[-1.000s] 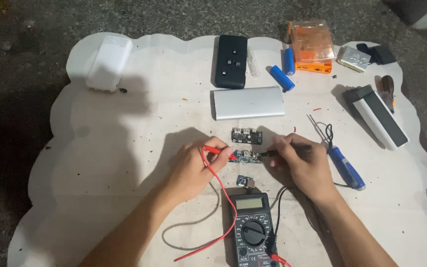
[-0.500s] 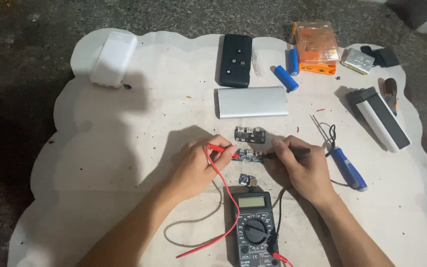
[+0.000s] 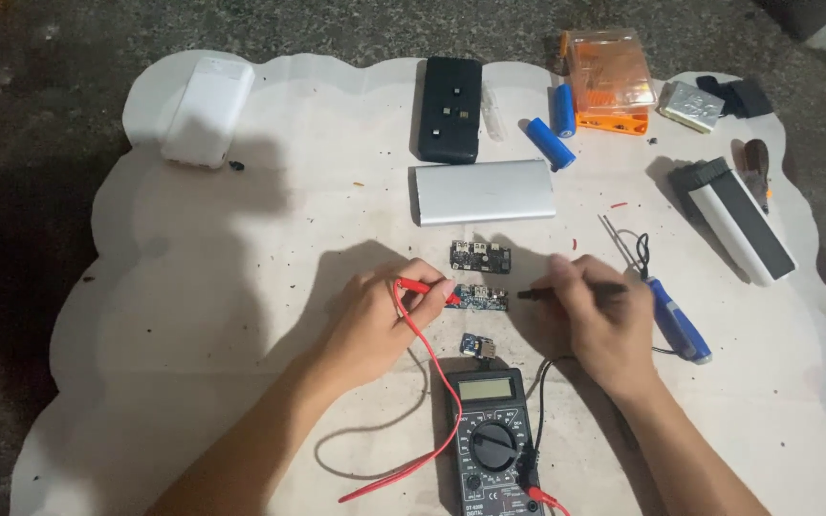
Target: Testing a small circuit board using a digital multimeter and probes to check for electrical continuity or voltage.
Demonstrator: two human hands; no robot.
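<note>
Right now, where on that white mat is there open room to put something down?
The widest bare patch is the mat's left side, between the white power bank and the left hand. A smaller gap lies right of the right hand, below the black-and-white case. The top right, around the orange box and blue cells, is crowded.

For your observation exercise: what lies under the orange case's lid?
The clear-lidded orange case shows only a blurred orange interior; its contents cannot be made out. Two blue cylindrical cells lie beside it.

The person is showing two bare arms coming in from the bottom. The left hand (image 3: 375,320) and the right hand (image 3: 599,320) are wearing no gloves, rings or watch. No sleeves are showing.
</note>
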